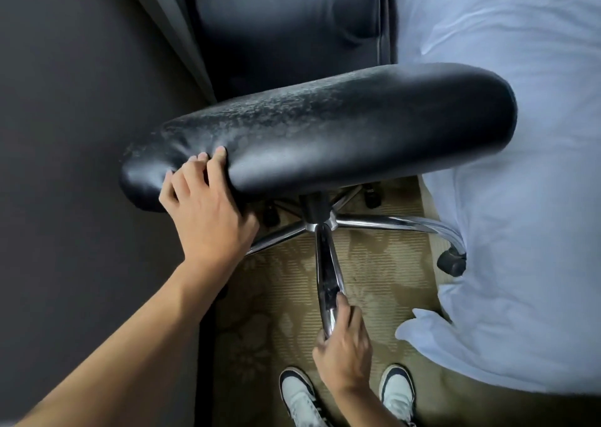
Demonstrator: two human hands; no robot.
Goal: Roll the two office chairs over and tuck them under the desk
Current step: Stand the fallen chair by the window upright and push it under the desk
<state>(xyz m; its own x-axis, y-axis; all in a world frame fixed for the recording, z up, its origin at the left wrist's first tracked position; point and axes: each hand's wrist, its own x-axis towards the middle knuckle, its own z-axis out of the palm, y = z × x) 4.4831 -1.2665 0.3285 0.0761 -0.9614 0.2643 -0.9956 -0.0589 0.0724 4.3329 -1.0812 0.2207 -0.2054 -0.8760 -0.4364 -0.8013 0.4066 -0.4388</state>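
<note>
I look down on a black leather office chair; its padded backrest top (325, 134) runs across the middle of the view. My left hand (205, 205) grips the left end of that top edge, fingers curled over it. Below it, the chrome star base (325, 225) stands on castors on the carpet. My right hand (344, 345) hangs low, fingers loosely curled, over the near chrome leg (327, 270); it looks higher than the leg and holds nothing. The dark desk top (65, 117) fills the left. More black leather (286, 20) lies beyond the backrest; same chair or another, I cannot tell.
A bed with a white duvet (520, 199) fills the right side, and one castor (450, 262) sits against it. Patterned beige carpet (276, 313) forms a narrow strip between desk and bed. My two white shoes (299, 397) stand at the bottom.
</note>
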